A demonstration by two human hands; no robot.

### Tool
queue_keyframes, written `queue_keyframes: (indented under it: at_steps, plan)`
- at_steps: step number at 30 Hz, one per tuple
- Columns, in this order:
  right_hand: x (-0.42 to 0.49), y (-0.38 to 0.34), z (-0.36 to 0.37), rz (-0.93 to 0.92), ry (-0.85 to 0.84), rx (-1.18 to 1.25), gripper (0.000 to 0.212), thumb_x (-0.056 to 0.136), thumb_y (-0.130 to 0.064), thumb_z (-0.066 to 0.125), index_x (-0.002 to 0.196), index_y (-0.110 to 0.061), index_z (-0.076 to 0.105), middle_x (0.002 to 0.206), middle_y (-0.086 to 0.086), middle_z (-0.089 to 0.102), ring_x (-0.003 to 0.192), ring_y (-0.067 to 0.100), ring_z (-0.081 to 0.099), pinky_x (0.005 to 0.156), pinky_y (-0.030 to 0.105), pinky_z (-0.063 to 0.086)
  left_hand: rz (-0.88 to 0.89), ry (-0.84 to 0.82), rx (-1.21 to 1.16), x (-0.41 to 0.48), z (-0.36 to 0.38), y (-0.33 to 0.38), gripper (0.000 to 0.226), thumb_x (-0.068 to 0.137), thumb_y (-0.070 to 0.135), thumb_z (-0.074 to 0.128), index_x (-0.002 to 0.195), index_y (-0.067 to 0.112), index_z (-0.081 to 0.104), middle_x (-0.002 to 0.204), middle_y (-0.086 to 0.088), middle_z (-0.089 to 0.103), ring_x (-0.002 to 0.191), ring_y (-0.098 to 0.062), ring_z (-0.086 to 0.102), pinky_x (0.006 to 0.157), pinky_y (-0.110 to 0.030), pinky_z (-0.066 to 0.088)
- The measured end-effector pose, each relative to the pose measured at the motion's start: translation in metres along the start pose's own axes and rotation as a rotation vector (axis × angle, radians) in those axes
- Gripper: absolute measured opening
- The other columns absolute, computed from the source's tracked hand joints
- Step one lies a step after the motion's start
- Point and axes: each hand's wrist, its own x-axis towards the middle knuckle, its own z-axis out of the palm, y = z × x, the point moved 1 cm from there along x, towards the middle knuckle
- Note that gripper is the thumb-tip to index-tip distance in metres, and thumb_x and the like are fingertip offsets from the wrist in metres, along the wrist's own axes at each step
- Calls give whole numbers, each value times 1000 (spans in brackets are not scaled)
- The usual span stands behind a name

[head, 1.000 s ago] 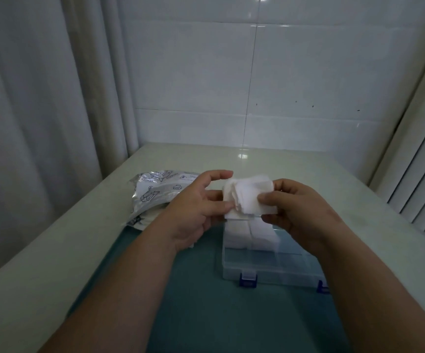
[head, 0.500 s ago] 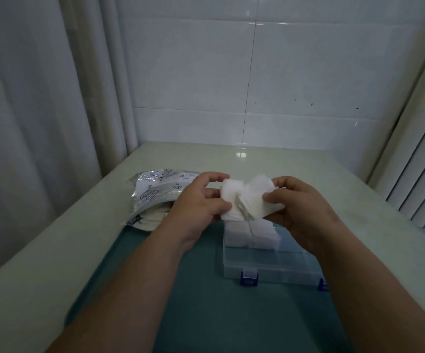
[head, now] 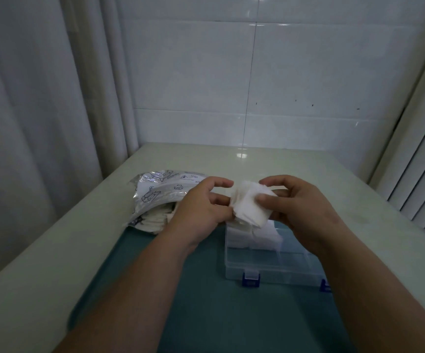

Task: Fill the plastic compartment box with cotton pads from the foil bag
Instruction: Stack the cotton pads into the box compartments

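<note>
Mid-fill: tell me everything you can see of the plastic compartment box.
The plastic compartment box is clear, rectangular, with inner dividers and two blue latches on its near wall. It lies flat on the teal mat, right of the foil bag. Far compartments hold white cotton pads; near ones look empty. The right forearm hides its right end.

Your left hand (head: 201,207) is bare from fingertips to wrist, and your right hand (head: 305,212) is bare as well. Your left forearm (head: 140,289) is uncovered from the wrist down to the lower frame edge. Your right forearm (head: 374,296) is uncovered to the lower right corner. The few nails that show look short and plain. The light is dim, so finer surface detail cannot be told.
</note>
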Motion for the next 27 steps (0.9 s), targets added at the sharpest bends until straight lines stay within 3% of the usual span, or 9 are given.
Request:
queue_keyframes:
  at_steps: [4, 7, 9, 13, 19, 23, 27]
  plan:
    - [2, 2, 4, -45, 139, -250, 31, 74, -18, 81, 99, -18, 62, 89, 4, 72, 80, 21, 71, 73, 35, 60, -9, -27, -45, -1, 2, 1, 52, 75, -13, 66, 111, 25, 61, 92, -10, 73, 75, -15, 69, 61, -22, 52]
    - [1, 1, 6, -92, 174, -404, 34, 72, -24, 83, 95, -21, 59, 88, -2, 67, 79, 15, 66, 70, 27, 56, -31, -60, -95, -1, 3, 2, 57, 72, -15, 59, 114, 23, 61, 90, -11, 72, 80, -23, 68, 67, -30, 54]
    - [1, 0, 6, -119, 188, -453, 33, 71, -25, 83, 92, -23, 58, 86, -4, 66, 78, 13, 64, 67, 23, 53, -62, -74, -163, -1, 4, 2, 57, 64, -6, 55, 114, 21, 61, 89, -13, 70, 79, -25, 66, 67, -33, 53]
    - [0, -1, 8, -160, 183, -448, 28, 71, -25, 83, 87, -22, 60, 84, -5, 66, 77, 11, 64, 65, 22, 53, -41, -98, -123, -2, 5, 1, 47, 75, 5, 75, 115, 24, 61, 95, -13, 70, 86, -29, 70, 80, -41, 57]
    - [3, 5, 10, -130, 115, -282, 13, 85, -19, 70, 98, -19, 67, 94, -2, 69, 87, 14, 67, 76, 29, 59, -55, -16, -157, -1, 6, -1, 59, 73, -4, 73, 117, 32, 58, 104, -22, 69, 91, -32, 69, 86, -51, 55]
    - [3, 5, 9, -55, 21, -245, 22, 89, -25, 65, 111, -22, 61, 102, -3, 67, 88, 14, 64, 68, 23, 52, -64, -15, -291, -1, 3, 3, 61, 79, -18, 62, 121, 25, 56, 112, -22, 60, 92, -29, 64, 76, -43, 59]
    - [1, 9, 13, -22, -65, -367, 32, 84, -35, 71, 111, -33, 55, 95, -11, 68, 80, 9, 63, 63, 20, 45, -69, -47, -346, -2, -1, 3, 60, 77, -21, 63, 118, 22, 60, 115, -18, 60, 95, -26, 66, 81, -40, 59]
